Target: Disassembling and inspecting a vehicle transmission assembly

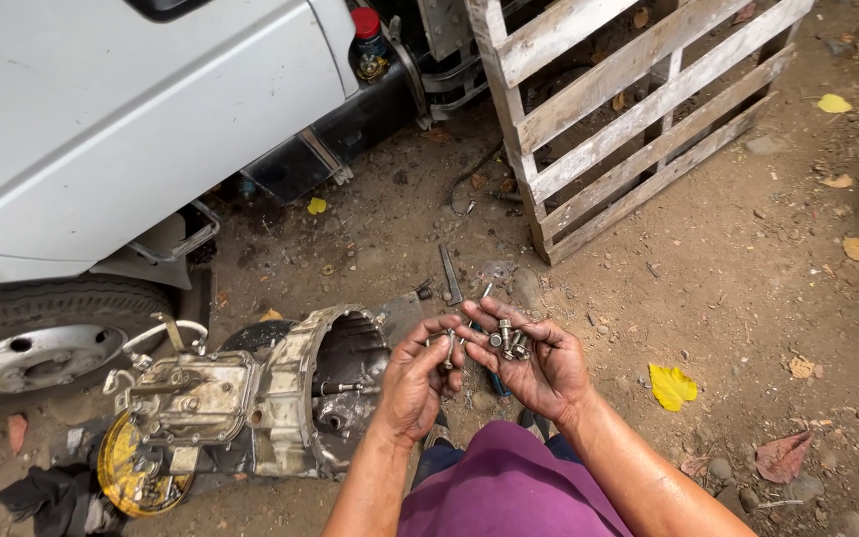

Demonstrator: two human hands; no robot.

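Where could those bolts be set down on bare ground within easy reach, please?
Open dirt lies right of the right hand, between the wooden pallet and the yellow leaf. It is crowded on the left: the gearbox fills the ground beside the left hand, up to the wheel.

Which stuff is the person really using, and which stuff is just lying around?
In use:
- bolts in the right hand
- one bolt pinched by the left hand
- gearbox beside the hands

Lying about:
- wooden pallet
- yellow leaves
- black rag
- punch tool on the dirt
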